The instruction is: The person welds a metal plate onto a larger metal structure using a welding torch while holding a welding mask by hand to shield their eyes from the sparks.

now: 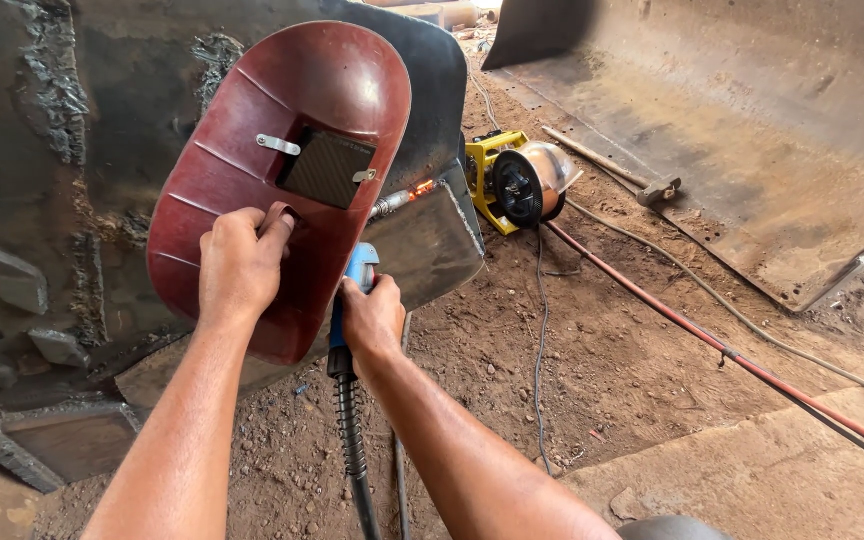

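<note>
Torch: I see my right hand [372, 318] wrapped tight around the blue-handled welding torch [357, 290], its neck reaching up to the steel corner.
Arc point: an orange glow [420, 188] sits at the torch tip, right on the upper edge of the steel plate [432, 245].
Shield: my left hand [240, 265] is closed on the grip of the dark red hand-held welding shield [272, 170], held up between me and the glow, its dark lens window facing away.
Progress: by my reading, a weld is underway at that corner; rough beads already run over the big steel body [42, 150] at left, but how much seam is left I cannot tell, since the shield hides it.
Cable: the ribbed torch hose [352, 440] drops down toward me.
Around: a yellow wire feeder with spool [517, 180] stands on the dirt ground [602, 360], a red hose [712, 345] and a hammer [617, 168] beyond it.
</note>
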